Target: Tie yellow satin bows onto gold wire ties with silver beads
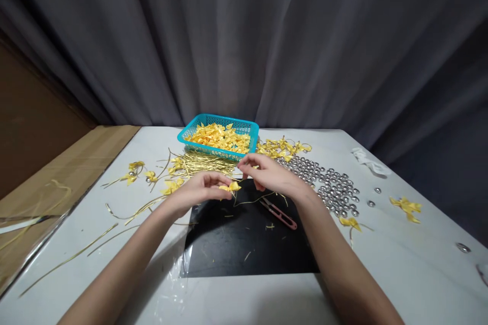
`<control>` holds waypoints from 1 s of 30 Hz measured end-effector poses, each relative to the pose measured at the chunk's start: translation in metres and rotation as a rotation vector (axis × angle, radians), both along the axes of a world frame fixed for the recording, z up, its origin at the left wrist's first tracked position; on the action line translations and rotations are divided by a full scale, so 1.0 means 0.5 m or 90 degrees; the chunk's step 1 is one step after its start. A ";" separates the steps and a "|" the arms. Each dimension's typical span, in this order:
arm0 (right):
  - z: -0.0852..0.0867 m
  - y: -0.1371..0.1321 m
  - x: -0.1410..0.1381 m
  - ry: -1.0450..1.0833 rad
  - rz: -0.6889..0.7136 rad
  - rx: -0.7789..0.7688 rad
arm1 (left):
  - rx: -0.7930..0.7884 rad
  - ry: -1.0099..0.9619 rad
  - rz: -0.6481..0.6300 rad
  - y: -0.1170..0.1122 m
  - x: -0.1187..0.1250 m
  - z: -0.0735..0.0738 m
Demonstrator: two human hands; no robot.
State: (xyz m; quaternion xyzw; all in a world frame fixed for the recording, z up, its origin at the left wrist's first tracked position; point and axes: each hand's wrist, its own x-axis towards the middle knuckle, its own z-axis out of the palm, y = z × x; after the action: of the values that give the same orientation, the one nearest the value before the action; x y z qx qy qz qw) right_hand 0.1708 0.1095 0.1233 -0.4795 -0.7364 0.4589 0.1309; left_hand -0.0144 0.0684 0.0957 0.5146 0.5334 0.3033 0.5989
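Yellow ribbon flower [234,186] sits near the center of the frame, pinched between the thumb and fingers of our left hand [206,187], whose other fingers curl in. Our right hand [269,172] is just beside it, toward the right, fingers bent and thumb drawn close to the index finger; we cannot tell whether those tips grip a thin strand.

Beneath our hands, at the lower center, a black mat [244,251] lies on the white table [412,274], dotted with small yellow scraps. We see pink-handled snips [284,217] resting on it, toward its upper right. Long gold strands [72,258] lie loose across the lower left.

Right of center we have a spread of silver beads [335,188], with a yellow bow [407,208] farther right. Past our hands, a bundle of gold wires [204,164] lies in front of a turquoise basket [255,134] filled with yellow pieces [217,137]. A white cloth [369,161] lies crumpled at the right, near the table's edge.

Brown cardboard [80,155] borders our table on the left, and a gray curtain [229,40] hangs in folds across the upper frame.
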 end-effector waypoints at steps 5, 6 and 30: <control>-0.044 0.037 -0.007 -0.051 0.122 -0.109 | -0.024 0.043 -0.008 0.010 0.010 -0.101; -0.050 0.040 -0.009 -0.053 0.125 -0.113 | -0.013 0.056 -0.005 0.010 0.010 -0.115; -0.163 0.127 -0.154 -0.296 -0.004 0.293 | 0.295 0.157 0.210 -0.035 0.010 -0.183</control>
State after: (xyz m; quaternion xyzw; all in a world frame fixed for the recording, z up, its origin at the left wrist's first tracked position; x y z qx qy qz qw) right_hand 0.0940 0.1731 0.0416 -0.5317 -0.8294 0.1584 0.0657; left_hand -0.0094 0.0510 0.0043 0.5768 0.5952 0.4449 0.3392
